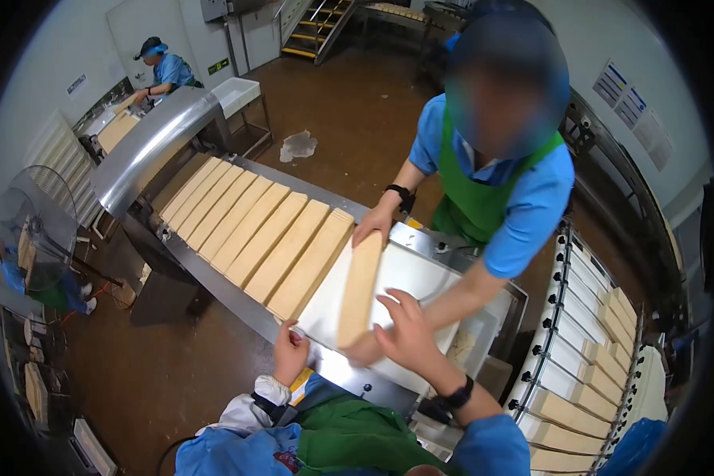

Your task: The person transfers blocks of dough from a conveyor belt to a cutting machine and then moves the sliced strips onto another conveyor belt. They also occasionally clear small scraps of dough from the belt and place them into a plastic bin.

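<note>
The right hand (408, 329) has its fingers spread wide, flat beside the near end of one slab (359, 289), not closed on it. The slab lies lengthwise on the white belt (420, 278), apart from the row of slabs (254, 230). The left hand (291, 349) is at the belt edge, fingers curled; I cannot tell if it holds anything. A co-worker's hand (375, 226) presses the far end of the slab. At the right stands a rack (587, 373).

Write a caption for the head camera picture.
Wearer's right hand and a co-worker's hand touch opposite ends of one tan slab.
</note>
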`<state>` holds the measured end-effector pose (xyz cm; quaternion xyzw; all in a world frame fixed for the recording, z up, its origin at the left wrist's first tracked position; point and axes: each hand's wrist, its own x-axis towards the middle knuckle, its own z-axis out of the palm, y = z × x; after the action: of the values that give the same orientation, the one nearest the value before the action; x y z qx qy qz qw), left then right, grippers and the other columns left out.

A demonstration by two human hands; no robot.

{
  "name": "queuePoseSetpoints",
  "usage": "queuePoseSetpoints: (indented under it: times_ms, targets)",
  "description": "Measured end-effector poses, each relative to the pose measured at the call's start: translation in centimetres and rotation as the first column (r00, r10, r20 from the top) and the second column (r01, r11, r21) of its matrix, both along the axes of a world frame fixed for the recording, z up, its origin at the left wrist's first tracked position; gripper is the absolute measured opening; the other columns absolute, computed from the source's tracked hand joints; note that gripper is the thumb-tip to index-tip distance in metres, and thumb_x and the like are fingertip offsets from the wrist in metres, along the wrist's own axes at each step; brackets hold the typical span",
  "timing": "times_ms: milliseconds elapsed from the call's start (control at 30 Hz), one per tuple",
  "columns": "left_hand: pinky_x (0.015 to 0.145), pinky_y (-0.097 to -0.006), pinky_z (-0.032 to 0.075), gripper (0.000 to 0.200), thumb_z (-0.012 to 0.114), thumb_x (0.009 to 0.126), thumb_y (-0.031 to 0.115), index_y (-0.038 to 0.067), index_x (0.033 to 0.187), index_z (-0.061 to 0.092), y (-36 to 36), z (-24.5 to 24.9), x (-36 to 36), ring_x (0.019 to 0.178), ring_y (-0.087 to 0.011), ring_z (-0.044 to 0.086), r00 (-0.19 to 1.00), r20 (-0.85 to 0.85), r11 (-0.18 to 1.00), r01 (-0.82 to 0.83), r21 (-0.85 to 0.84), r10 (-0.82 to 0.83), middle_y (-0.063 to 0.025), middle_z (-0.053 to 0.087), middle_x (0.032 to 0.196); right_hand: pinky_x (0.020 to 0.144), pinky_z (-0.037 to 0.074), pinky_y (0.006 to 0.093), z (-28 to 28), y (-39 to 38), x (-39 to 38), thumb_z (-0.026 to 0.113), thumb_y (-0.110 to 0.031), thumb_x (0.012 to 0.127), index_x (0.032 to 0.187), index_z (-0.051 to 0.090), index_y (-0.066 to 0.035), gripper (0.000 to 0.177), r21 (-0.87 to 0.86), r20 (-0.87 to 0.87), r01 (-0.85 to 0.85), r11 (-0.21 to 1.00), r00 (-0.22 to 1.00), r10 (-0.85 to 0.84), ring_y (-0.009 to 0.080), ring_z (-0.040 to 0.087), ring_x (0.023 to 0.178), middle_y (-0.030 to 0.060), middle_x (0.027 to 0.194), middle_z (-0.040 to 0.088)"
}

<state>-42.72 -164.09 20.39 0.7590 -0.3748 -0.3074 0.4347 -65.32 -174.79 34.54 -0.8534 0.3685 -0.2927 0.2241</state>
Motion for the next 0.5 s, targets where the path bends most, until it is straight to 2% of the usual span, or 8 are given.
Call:
queuePoseSetpoints:
  times_ms: [100,133,200,300,367,500]
  targets:
    - [0.056,-0.0345,0.045,0.05,0.067,0.073,0.012,0.008,0.12,0.052,-1.2,-2.0,4.1,0.059,-0.02,0.051,0.988,0.147,0.996,-0.056,0.068,0.046,-0.0065,0.052,0.071,0.101,0.038,0.0433,-4.7,-5.9,6.8,0.064,-0.016,0.078,0.123,0.046,0.003,0.052,0.098,-0.074,-0.079,0.992,0.994,0.086,0.0391,0.046,0.118,0.0247,0.125,0.046]
    - [0.057,-0.0374,0.046,0.061,0.07,0.071,0.019,0.01,0.127,0.047,-1.6,-3.3,5.3,0.06,-0.0238,0.053,0.985,0.171,0.992,-0.034,0.124,0.012,-0.0082,0.052,0.071,0.101,0.038,0.0434,-7.1,-8.1,8.7,0.065,-0.017,0.078,0.124,0.045,0.005,0.054,0.131,-0.098,-0.082,0.988,0.991,0.095,0.0391,0.045,0.118,0.0252,0.126,0.045]
    - [0.058,-0.0371,0.047,0.068,0.071,0.071,0.02,0.011,0.131,0.043,-2.4,-3.0,6.6,0.062,-0.0236,0.055,0.994,0.101,0.978,0.022,0.208,-0.044,-0.0082,0.053,0.072,0.106,0.034,0.0431,-12.4,-12.8,12.5,0.065,-0.022,0.08,0.13,0.04,0.007,0.063,0.229,-0.238,0.012,0.973,0.97,0.044,0.0387,0.04,0.126,0.0261,0.134,0.041]
    - [0.057,-0.035,0.048,0.08,0.074,0.07,0.025,0.012,0.139,0.035,-3.6,-4.7,8.1,0.062,-0.0222,0.058,0.991,0.011,0.964,0.125,0.233,-0.131,-0.0073,0.056,0.07,0.112,0.024,0.0428,-16.5,-17.8,16.5,0.062,-0.029,0.083,0.137,0.033,0.006,0.071,0.216,-0.436,0.181,0.959,0.897,-0.071,0.0365,0.028,0.137,0.026,0.144,0.031]
    - [0.056,-0.0337,0.048,0.082,0.075,0.07,0.027,0.012,0.139,0.035,-4.0,-4.3,8.5,0.061,-0.0211,0.058,0.982,-0.09,0.962,0.184,0.202,-0.169,-0.0067,0.056,0.068,0.114,0.018,0.0436,-18.4,-19.9,17.6,0.059,-0.036,0.085,0.14,0.029,0.006,0.075,0.134,-0.456,0.238,0.962,0.877,-0.154,0.036,0.022,0.139,0.0254,0.147,0.027]
    - [0.057,-0.0313,0.049,0.084,0.077,0.07,0.029,0.011,0.14,0.034,-4.4,-4.6,8.9,0.06,-0.0193,0.058,0.972,-0.136,0.95,0.221,0.22,-0.194,-0.0065,0.057,0.067,0.116,0.009,0.0445,-20.8,-20.7,17.8,0.051,-0.045,0.089,0.143,0.025,0.005,0.078,0.052,-0.496,0.294,0.954,0.837,-0.231,0.0328,0.014,0.143,0.0227,0.151,0.021]
